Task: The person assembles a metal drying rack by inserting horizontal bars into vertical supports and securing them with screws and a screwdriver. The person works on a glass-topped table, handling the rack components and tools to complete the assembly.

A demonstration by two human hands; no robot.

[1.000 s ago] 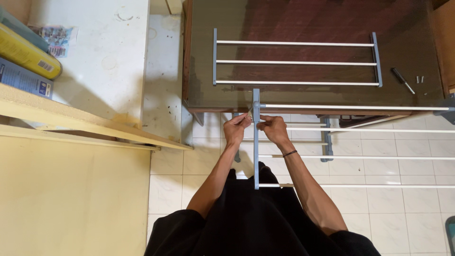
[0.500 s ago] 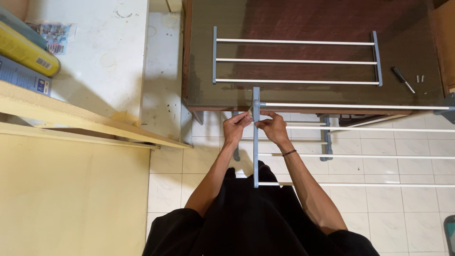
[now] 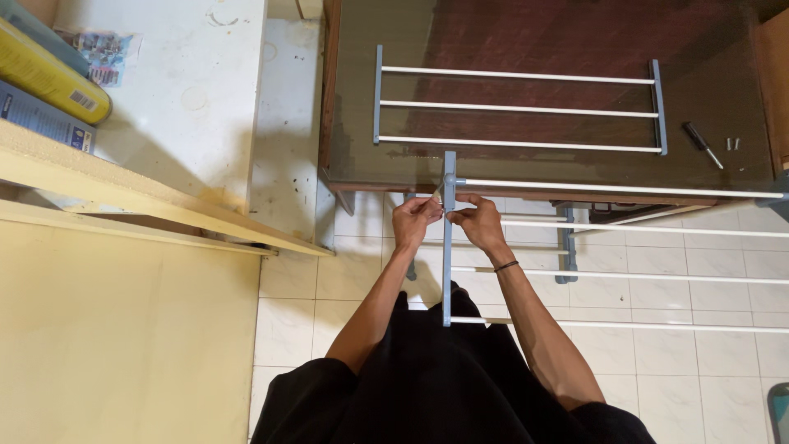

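Note:
A rack panel with a blue-grey side bar (image 3: 448, 263) and several white rods (image 3: 625, 191) lies half on the dark brown table (image 3: 575, 33), half out over the tiled floor. My left hand (image 3: 416, 220) pinches something small and pale against the left of the bar. My right hand (image 3: 477, 222) grips the bar from the right, where the second rod meets it. A second rack panel (image 3: 518, 108) with white rods lies flat on the table beyond my hands.
A black-handled screwdriver (image 3: 703, 143) and small screws (image 3: 733, 144) lie on the table at right. A white cabinet (image 3: 181, 99) stands left, with a yellow roll (image 3: 49, 78) and a wooden plank (image 3: 148, 210). White floor tiles (image 3: 657, 378) lie below.
Both hands have stayed at the bar, with only small finger shifts. The view has drifted slightly.

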